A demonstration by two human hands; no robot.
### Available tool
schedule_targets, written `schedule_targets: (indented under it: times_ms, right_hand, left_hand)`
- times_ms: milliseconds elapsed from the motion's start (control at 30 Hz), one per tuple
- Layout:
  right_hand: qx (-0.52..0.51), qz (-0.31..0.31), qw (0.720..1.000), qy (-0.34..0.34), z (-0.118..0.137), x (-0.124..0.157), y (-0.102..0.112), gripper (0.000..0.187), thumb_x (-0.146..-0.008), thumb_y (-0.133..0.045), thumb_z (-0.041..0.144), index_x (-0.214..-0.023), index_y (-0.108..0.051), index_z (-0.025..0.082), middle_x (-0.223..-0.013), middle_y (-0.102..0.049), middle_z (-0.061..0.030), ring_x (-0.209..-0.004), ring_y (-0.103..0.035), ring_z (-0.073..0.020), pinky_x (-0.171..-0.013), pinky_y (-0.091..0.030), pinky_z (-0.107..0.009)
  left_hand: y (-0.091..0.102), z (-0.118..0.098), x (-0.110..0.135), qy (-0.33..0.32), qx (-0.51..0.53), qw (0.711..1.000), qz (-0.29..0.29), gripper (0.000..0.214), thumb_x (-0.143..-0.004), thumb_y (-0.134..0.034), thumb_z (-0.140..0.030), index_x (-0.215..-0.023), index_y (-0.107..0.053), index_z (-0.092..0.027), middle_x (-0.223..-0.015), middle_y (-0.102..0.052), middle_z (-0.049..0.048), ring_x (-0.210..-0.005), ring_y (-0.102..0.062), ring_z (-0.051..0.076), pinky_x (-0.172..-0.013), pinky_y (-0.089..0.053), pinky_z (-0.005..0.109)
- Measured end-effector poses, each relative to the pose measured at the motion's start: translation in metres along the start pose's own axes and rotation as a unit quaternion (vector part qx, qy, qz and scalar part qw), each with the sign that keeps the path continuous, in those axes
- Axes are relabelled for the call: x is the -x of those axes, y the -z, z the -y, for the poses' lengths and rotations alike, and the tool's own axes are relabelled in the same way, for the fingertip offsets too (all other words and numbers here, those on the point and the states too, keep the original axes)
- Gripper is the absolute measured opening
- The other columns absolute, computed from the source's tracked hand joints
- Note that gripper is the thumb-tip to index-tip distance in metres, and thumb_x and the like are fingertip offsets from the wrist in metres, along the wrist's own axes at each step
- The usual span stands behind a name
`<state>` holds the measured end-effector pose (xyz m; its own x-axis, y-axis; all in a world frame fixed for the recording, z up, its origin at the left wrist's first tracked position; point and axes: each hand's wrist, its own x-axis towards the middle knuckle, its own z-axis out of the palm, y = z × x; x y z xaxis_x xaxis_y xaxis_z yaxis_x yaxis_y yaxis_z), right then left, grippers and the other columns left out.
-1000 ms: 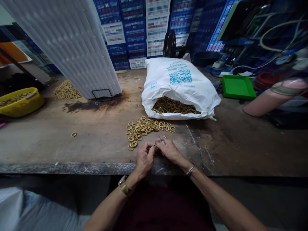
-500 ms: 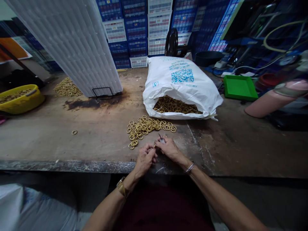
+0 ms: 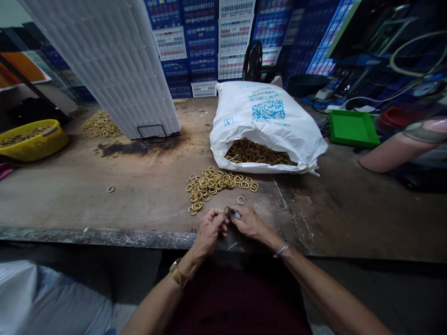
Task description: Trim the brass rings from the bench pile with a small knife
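My left hand (image 3: pixel 210 230) is closed, pinching a brass-coloured ring (image 3: pixel 224 211) mostly hidden by the fingertips. My right hand (image 3: pixel 253 227) is wrapped round a small knife-like tool (image 3: pixel 236 214) with a pale body and a dark pointed tip. That tip is at the ring; whether it touches cannot be made out. Just beyond the hands lies a loose pile of similar rings (image 3: pixel 213 184), with a single ring (image 3: pixel 240 200) apart from it. Behind the pile, a white sack (image 3: pixel 268 125) lies on its side, its mouth open and full of rings.
On the wooden table (image 3: pixel 146 186) stand a tall pale ribbed panel (image 3: pixel 139 74), a yellow basin (image 3: pixel 45 143) of rings, a green tray (image 3: pixel 353 129) and a pink bottle (image 3: pixel 394 151). Another ring heap (image 3: pixel 101 124) lies far left. Blue and white crates (image 3: pixel 200 42) are stacked behind.
My right hand has turned the tool so its tip swings left and down to the ring in my left hand. The single ring near that hand is now uncovered. The view has shifted slightly.
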<state>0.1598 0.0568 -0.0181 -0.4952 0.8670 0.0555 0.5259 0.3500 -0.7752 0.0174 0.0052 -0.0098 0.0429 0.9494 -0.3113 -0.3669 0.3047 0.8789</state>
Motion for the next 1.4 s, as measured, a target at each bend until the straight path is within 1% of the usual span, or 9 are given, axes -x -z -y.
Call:
schedule_targets:
  times_ms: [67,433,633,767,867,1000,1133,1233,1400]
  right_hand:
    - [0.042,0.032,0.998,0.020,0.003,0.005,0.000,0.012,-0.072,-0.043,0.014,-0.069,-0.054,0.017,-0.062,-0.057,-0.0007,-0.056,-0.048,-0.0113,-0.055,-0.033,-0.021]
    - [0.147,0.086,0.985,-0.016,0.017,0.005,0.008,0.015,-0.074,-0.042,0.013,-0.074,-0.056,0.017,-0.065,-0.060,-0.0028,-0.056,-0.048,-0.0119,-0.053,-0.028,-0.021]
    - [0.264,-0.016,0.961,-0.081,-0.001,-0.001,0.012,0.023,-0.079,-0.040,0.017,-0.092,-0.058,0.018,-0.072,-0.064,-0.0051,-0.059,-0.053,-0.0144,-0.054,-0.027,-0.024]
    - [0.298,-0.085,0.946,-0.097,-0.013,-0.009,0.020,0.024,-0.082,-0.042,0.025,-0.101,-0.054,0.018,-0.080,-0.065,-0.0063,-0.066,-0.057,-0.0170,-0.056,-0.028,-0.025]
    - [0.308,-0.062,0.945,-0.093,-0.016,-0.014,0.024,0.025,-0.081,-0.047,0.029,-0.103,-0.053,0.019,-0.090,-0.065,-0.0072,-0.071,-0.058,-0.0181,-0.056,-0.028,-0.025]
    - [0.305,-0.041,0.943,-0.126,-0.017,-0.017,0.026,0.023,-0.080,-0.050,0.032,-0.098,-0.052,0.019,-0.081,-0.064,-0.0064,-0.067,-0.056,-0.0182,-0.054,-0.026,-0.025]
    - [0.218,-0.052,0.967,-0.120,-0.017,-0.018,0.023,0.013,-0.077,-0.049,0.028,-0.086,-0.052,0.019,-0.070,-0.058,-0.0023,-0.061,-0.050,-0.0150,-0.053,-0.027,-0.024]
    - [0.044,-0.067,0.992,-0.096,-0.010,-0.014,0.016,0.008,-0.075,-0.047,0.027,-0.077,-0.049,0.019,-0.063,-0.052,0.0021,-0.057,-0.046,-0.0116,-0.053,-0.031,-0.022]
    - [-0.230,-0.063,0.962,-0.134,0.013,-0.007,0.000,0.016,-0.075,-0.050,0.034,-0.082,-0.045,0.020,-0.060,-0.054,0.0049,-0.043,-0.040,-0.0070,-0.042,-0.031,-0.019]
  left_hand:
    - [0.001,0.001,0.000,-0.013,-0.013,1.000,0.001,0.032,-0.070,-0.064,-0.044,-0.079,-0.052,-0.015,-0.067,-0.057,-0.0005,-0.050,-0.048,0.006,-0.045,-0.040,0.018]
    - [0.006,0.004,0.004,-0.086,-0.089,0.992,0.016,0.029,-0.076,-0.058,-0.043,-0.074,-0.053,-0.014,-0.064,-0.052,-0.0019,-0.049,-0.045,0.006,-0.049,-0.040,0.020]
    - [-0.005,-0.006,0.022,-0.003,0.067,0.993,0.102,0.024,-0.074,-0.064,-0.036,-0.076,-0.055,-0.014,-0.075,-0.059,0.0025,-0.058,-0.052,0.009,-0.055,-0.045,0.024]
    - [-0.004,-0.005,0.018,0.056,0.172,0.982,0.058,0.024,-0.070,-0.068,-0.033,-0.072,-0.056,-0.012,-0.084,-0.061,0.0064,-0.065,-0.056,0.012,-0.054,-0.045,0.023]
    - [0.001,-0.001,0.013,0.097,0.216,0.971,0.039,0.021,-0.072,-0.066,-0.030,-0.071,-0.056,-0.011,-0.074,-0.060,0.0053,-0.058,-0.053,0.010,-0.049,-0.042,0.021]
    - [0.006,-0.002,0.010,0.141,0.276,0.949,0.060,0.013,-0.070,-0.065,-0.023,-0.072,-0.056,-0.013,-0.066,-0.056,0.0016,-0.052,-0.049,0.008,-0.046,-0.038,0.019]
    - [0.007,-0.006,0.007,0.162,0.302,0.937,0.068,0.015,-0.068,-0.065,-0.025,-0.069,-0.056,-0.013,-0.064,-0.054,0.0011,-0.053,-0.050,0.009,-0.045,-0.039,0.019]
    - [0.006,-0.007,0.004,0.150,0.282,0.947,0.032,0.021,-0.068,-0.066,-0.028,-0.062,-0.052,-0.012,-0.064,-0.055,0.0013,-0.054,-0.052,0.009,-0.044,-0.040,0.019]
    - [0.001,-0.005,0.007,0.092,0.169,0.981,-0.037,0.028,-0.066,-0.070,-0.032,-0.081,-0.054,-0.016,-0.065,-0.055,-0.0018,-0.049,-0.050,0.008,-0.040,-0.036,0.017]
